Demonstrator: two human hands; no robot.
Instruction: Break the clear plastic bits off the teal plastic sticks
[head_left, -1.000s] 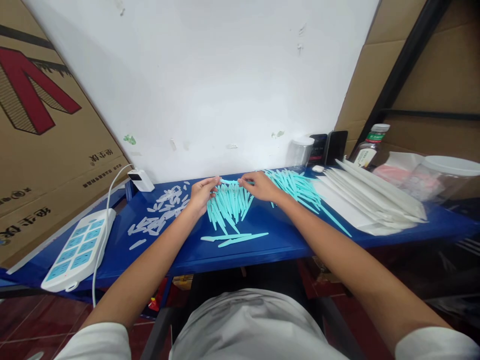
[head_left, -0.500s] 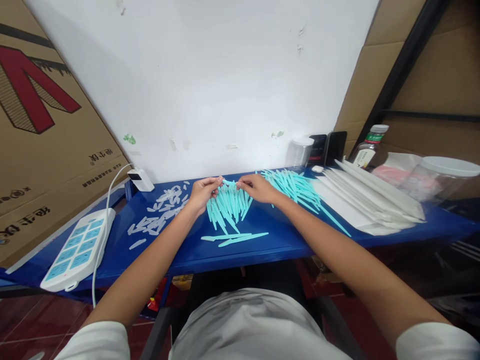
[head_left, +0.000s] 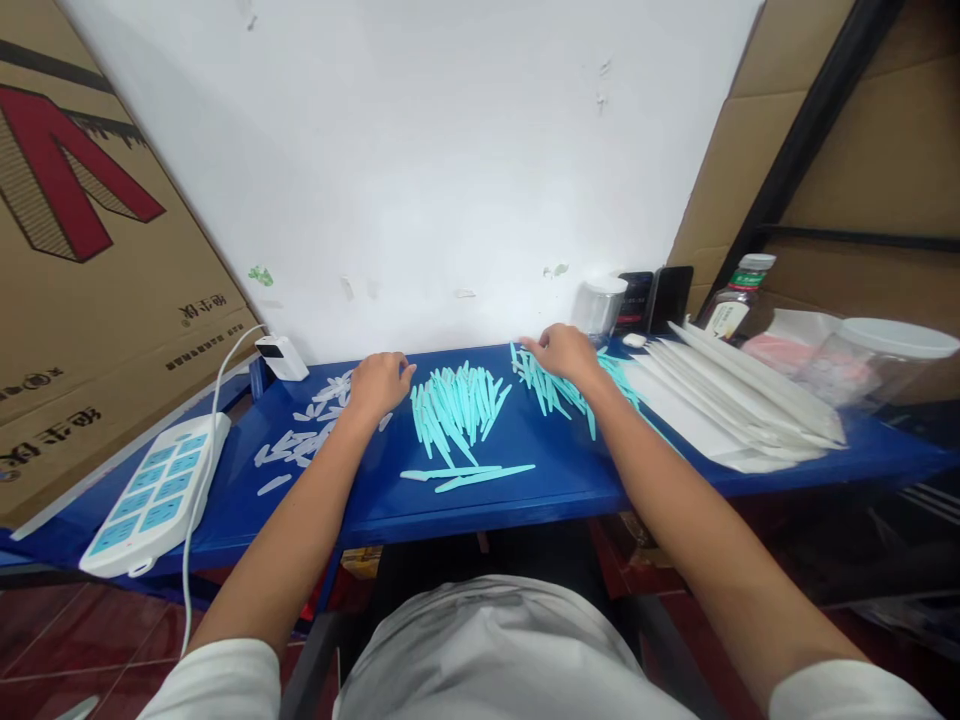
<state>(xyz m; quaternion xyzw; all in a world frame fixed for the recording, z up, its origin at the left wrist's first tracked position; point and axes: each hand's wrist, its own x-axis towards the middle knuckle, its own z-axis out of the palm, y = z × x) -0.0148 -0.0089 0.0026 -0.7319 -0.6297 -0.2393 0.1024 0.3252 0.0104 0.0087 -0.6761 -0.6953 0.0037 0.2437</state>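
Note:
My left hand (head_left: 379,381) rests at the right edge of a scatter of small white plastic pieces (head_left: 307,435) on the blue table (head_left: 525,485); its fingers are curled, and what they hold, if anything, is hidden. My right hand (head_left: 562,352) lies on the right-hand heap of turquoise plastic sticks (head_left: 559,388), fingers bent down onto them. Between the hands lies a fanned pile of turquoise sticks (head_left: 454,405). Two more sticks (head_left: 469,474) lie apart near the front edge.
A white power strip (head_left: 154,495) with its cable sits at the left. A stack of white paper sleeves (head_left: 739,400) lies on the right, with clear jars (head_left: 874,365), a bottle (head_left: 735,300) and dark phones (head_left: 656,295) behind. Cardboard boxes (head_left: 90,270) lean at the left.
Both hands were together over the middle pile, pinching a stick. They have parted: the left moved left to the white pieces, the right moved right onto the other heap.

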